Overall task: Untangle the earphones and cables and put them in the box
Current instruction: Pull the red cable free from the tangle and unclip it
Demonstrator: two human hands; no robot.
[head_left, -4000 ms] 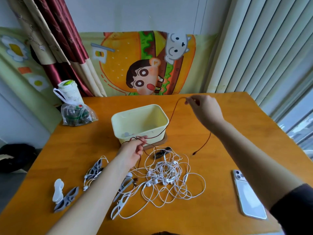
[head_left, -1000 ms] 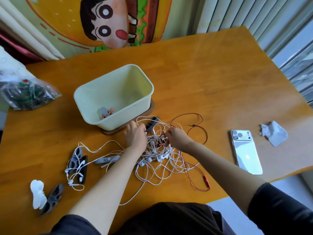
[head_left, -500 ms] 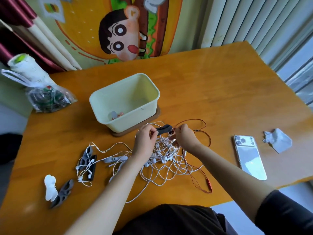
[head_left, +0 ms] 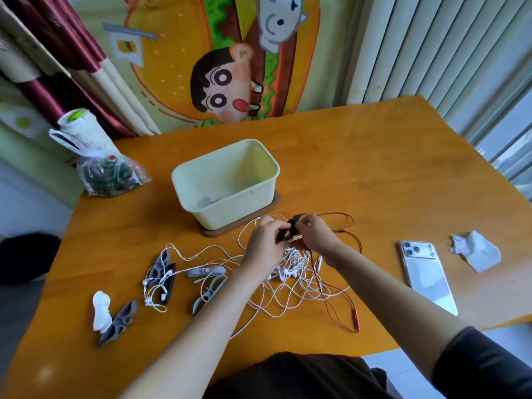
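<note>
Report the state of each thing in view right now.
Left hand, pinching the black winder.
Right hand, pinching the same winder.
Box, upright, open, nearly empty.
White earphones, tangled in a heap.
Red cable, loose, running through the heap.
Phone, face down.
Tissue, crumpled.

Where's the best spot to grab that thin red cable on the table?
The stiff red plug end, pinched from the person's right. It lies flat, apart from the white earphone tangle, so a pinch would likely close on it without snagging other wires.
</note>
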